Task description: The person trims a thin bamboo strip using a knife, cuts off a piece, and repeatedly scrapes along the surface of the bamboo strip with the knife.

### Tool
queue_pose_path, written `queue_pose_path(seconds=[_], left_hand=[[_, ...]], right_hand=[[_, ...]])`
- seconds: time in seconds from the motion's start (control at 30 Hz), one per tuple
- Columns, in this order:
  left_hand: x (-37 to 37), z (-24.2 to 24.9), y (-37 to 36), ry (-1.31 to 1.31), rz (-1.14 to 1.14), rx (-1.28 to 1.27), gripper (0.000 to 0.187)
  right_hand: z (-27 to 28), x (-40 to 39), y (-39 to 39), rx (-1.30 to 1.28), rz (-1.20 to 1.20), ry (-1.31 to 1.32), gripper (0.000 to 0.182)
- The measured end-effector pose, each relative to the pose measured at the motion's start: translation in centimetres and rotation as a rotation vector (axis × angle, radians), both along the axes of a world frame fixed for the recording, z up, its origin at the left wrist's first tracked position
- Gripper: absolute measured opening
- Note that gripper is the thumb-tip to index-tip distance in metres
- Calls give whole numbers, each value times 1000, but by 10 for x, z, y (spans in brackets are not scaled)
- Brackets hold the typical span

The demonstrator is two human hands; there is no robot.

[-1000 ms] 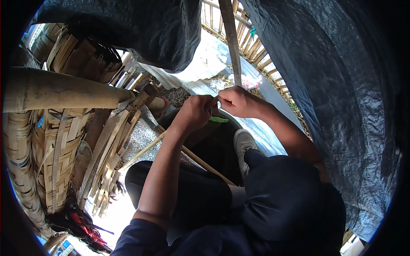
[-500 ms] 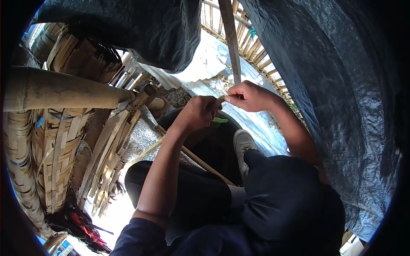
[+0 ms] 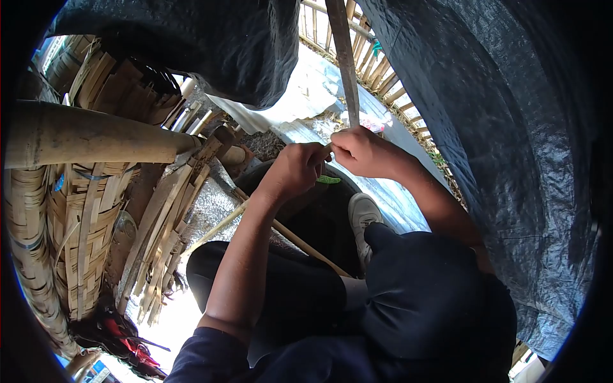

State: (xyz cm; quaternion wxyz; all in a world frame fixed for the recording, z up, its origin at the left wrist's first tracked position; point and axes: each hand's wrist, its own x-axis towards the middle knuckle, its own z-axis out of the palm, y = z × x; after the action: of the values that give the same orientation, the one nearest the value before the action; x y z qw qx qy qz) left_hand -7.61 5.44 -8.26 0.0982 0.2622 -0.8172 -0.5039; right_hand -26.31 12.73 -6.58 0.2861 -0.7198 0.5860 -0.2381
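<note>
My left hand [image 3: 295, 167] is closed around a thin pale strip [image 3: 328, 149] that looks like bamboo. Only a short piece of it shows between the hands. My right hand [image 3: 361, 150] pinches the strip's other side, its knuckles close to the left fingers. Behind my left forearm runs a pale thin stick [image 3: 220, 225]; whether it is part of the same strip is hidden. Below the hands sits a dark round tub or basin [image 3: 348, 182], with a small green leaf-like piece [image 3: 329, 180] near its rim.
A brown stick [image 3: 306, 246] slants across by my legs, near my white shoe [image 3: 364, 214]. To the left are a thick bamboo pole [image 3: 96, 135], stacked bamboo slats [image 3: 163, 236] and woven baskets [image 3: 96, 242]. Dark tarpaulin [image 3: 523, 159] hangs at right, beside a wooden post [image 3: 345, 57].
My right hand has moved slightly left and down, closer to my left hand, and its fingers are more curled. Less of the strip shows between them. The left hand has hardly moved.
</note>
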Motion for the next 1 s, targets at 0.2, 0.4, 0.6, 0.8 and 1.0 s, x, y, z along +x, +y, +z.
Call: queue_pose_path(seconds=[0.2, 0.4, 0.6, 0.8, 1.0], left_hand=[[-1, 2, 0, -26, -4, 167, 17], [-1, 7, -2, -17, 19, 254, 17], [-2, 5, -3, 19, -5, 302, 18], [-5, 10, -1, -83, -26, 331, 21], [-7, 12, -1, -59, -64, 297, 26]], right_hand=[[-12, -18, -3, 225, 55, -225, 18], [-27, -24, -5, 375, 61, -674, 25], [-17, -31, -9, 380, 120, -718, 29], [-2, -43, -12, 340, 201, -367, 27], [-8, -52, -13, 392, 259, -545, 30]])
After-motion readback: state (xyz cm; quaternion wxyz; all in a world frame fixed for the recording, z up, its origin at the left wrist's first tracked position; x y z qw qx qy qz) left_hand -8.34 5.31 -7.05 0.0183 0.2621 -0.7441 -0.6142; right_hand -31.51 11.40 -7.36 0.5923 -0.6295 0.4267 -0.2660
